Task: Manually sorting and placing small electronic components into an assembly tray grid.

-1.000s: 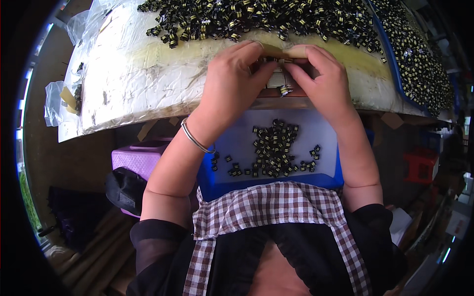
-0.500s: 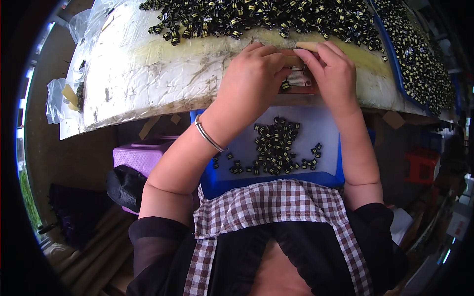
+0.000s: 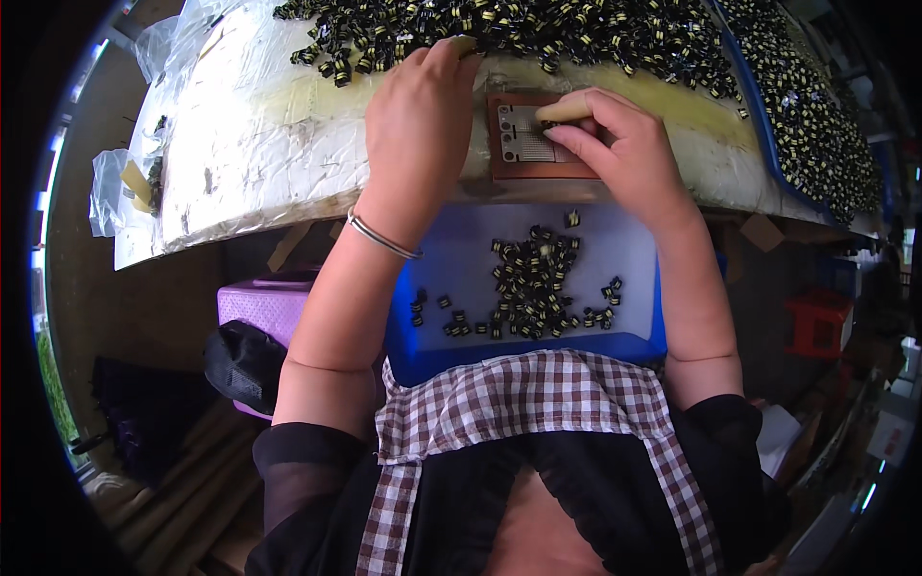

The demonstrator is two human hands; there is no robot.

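My right hand point(image 3: 624, 139), with a tan finger cover on the index finger, pinches a small black part point(image 3: 546, 124). It holds the part over a slotted metal plate point(image 3: 528, 149) set on a reddish-brown block point(image 3: 547, 171) at the bench's near edge. My left hand point(image 3: 423, 120) reaches to the near edge of a pile of small black-and-yellow coil-like parts point(image 3: 519, 29). Its fingers are curled together, and what lies between the tips is hidden. Below the bench edge, a blue tray point(image 3: 461, 353) with a whitish bottom holds more such parts point(image 3: 533, 288).
A blue-edged container point(image 3: 759, 106) full of similar small parts stands at the right. The bench point(image 3: 317, 144) has a worn, shiny covering. A purple box point(image 3: 264, 307) and a black cap-like item point(image 3: 240, 365) are at lower left; a red stool point(image 3: 816, 322) is at right.
My left hand has moved from the plate leftward and away to the pile. My right hand has shifted slightly left over the plate. Another part now shows at the tray's far side.
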